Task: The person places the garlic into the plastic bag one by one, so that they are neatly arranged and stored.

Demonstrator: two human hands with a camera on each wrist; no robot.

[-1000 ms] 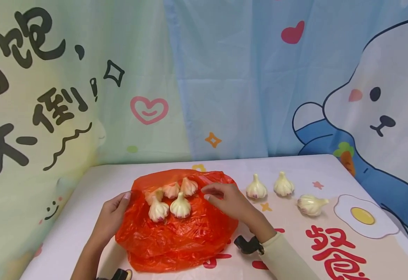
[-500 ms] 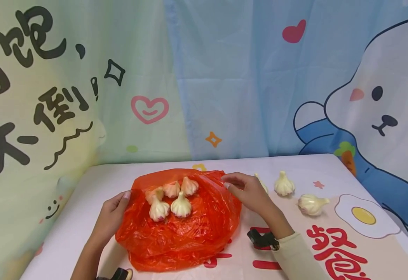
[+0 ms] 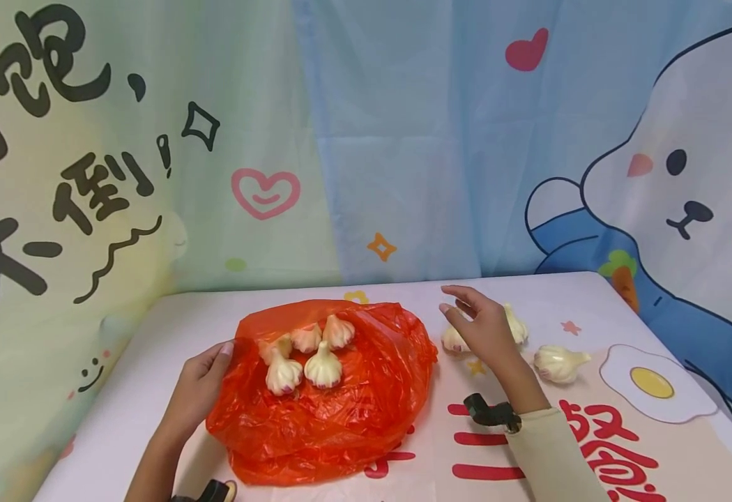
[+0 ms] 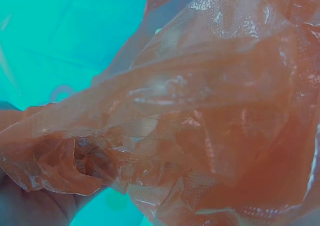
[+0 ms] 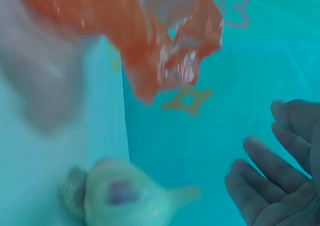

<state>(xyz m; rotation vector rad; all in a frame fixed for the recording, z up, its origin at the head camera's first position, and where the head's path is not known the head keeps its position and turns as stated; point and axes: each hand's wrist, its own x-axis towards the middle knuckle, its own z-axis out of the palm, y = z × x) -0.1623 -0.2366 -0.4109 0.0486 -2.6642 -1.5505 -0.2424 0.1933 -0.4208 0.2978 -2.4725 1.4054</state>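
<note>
A red plastic bag [image 3: 328, 439] lies spread on the table, with several garlic bulbs [image 3: 323, 366] at its mouth, some seen through the film. My left hand [image 3: 196, 380] pinches the bag's left edge; in the left wrist view the crumpled film [image 4: 65, 161] covers most of that hand. My right hand [image 3: 482, 324] holds nothing, fingers loosely bent, above the loose garlic to the right of the bag. It partly hides two bulbs, the nearer garlic bulb [image 3: 454, 340] and one behind [image 3: 516, 325]. The right wrist view has a garlic bulb [image 5: 125, 193] below the spread fingers [image 5: 272, 168].
A third loose garlic bulb [image 3: 559, 364] lies on its side farther right, beside a printed fried egg [image 3: 651, 387] on the tablecloth. Behind the table's back edge hangs a printed curtain [image 3: 397, 160]. A black wrist camera [image 3: 491, 413] sits at the right sleeve.
My right hand has left the bag's right side and moved right and up over the loose garlic bulbs. The left hand keeps its grip on the bag's edge.
</note>
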